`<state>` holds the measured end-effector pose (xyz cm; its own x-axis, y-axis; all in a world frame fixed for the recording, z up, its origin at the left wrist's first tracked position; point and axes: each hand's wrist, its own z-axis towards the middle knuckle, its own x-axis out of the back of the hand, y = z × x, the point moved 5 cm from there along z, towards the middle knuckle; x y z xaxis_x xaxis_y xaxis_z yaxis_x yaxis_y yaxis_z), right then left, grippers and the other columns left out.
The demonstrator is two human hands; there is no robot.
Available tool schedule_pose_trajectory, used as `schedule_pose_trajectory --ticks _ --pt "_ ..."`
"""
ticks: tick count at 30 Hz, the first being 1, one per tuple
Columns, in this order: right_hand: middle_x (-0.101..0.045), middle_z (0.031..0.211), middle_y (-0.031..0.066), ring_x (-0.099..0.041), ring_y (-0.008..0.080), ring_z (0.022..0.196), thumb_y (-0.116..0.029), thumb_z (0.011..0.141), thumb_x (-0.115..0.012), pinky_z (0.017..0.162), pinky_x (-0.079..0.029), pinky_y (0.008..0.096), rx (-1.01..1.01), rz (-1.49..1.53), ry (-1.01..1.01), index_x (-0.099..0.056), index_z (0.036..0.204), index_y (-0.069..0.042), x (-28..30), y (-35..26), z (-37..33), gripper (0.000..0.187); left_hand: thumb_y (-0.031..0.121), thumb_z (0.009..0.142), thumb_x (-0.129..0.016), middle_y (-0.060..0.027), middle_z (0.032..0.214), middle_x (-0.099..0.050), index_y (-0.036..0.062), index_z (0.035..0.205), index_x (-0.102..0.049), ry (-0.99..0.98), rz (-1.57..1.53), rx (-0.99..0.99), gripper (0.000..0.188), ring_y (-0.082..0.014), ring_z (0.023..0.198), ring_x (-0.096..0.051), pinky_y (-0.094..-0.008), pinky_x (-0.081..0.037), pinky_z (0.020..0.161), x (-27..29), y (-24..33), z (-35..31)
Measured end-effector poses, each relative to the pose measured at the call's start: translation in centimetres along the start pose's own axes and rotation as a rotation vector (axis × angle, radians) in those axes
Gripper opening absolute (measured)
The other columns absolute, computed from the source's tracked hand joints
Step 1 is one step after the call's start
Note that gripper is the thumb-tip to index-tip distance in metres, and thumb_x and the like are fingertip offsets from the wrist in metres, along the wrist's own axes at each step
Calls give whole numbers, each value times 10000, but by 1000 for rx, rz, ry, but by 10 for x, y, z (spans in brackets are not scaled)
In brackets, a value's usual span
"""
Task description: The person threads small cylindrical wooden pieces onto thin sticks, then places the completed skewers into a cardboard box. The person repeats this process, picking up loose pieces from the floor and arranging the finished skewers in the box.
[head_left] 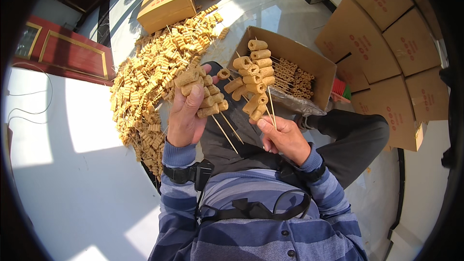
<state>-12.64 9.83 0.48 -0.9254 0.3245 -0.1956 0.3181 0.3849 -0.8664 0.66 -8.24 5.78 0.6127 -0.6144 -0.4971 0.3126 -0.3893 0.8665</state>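
Note:
My left hand [186, 116] is closed around a few skewers threaded with short, tan, hollow rolls [209, 101]; two bare stick ends point down toward my lap. In my right hand [285, 139], fingers pinch the bare lower ends of several more skewers, whose tan rolls [256, 75] fan out above the fist. Both bunches are held up over my legs, side by side and apart. Just beyond the right bunch stands an open cardboard box [321, 65] with a plastic liner. Rows of skewers [295, 79] lie inside it, partly hidden by the bunch.
A large heap of loose skewers [154, 72] spreads over the floor on my left. Cardboard boxes [166, 7] stand behind it. More boxes [372, 43] are stacked at the right, with a red and green brush-like thing [341, 90] beside them. A red door [72, 50] is at far left.

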Motion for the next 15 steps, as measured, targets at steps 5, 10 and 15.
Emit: schedule_pose_trajectory --ticks 5,10,15 --pt "-563 606 -21 -498 37 492 -334 1053 -534 457 -388 193 7 3 -4 -673 1228 -53 -1 0 -2 360 244 1036 -559 -140 1464 -443 15 1457 -365 -8 16 -8 517 -229 1276 -501 -392 -506 1015 -5 -8 1" --pt "-560 605 -29 -503 31 486 -321 1043 -562 450 -384 188 -17 14 -53 -692 1210 -66 -1 -3 -5 330 237 1040 -546 -140 1389 -499 19 1438 -385 -72 -96 -14 482 -245 1248 -531 -406 -506 1011 1 -8 4" --pt "-572 592 -23 -527 41 494 -320 1036 -575 462 -397 210 0 -13 -18 -708 1158 -68 -1 -3 -4 310 224 1043 -541 -117 1338 -534 43 1420 -406 -76 -85 -3 439 -246 1223 -550 -413 -509 995 5 -10 3"
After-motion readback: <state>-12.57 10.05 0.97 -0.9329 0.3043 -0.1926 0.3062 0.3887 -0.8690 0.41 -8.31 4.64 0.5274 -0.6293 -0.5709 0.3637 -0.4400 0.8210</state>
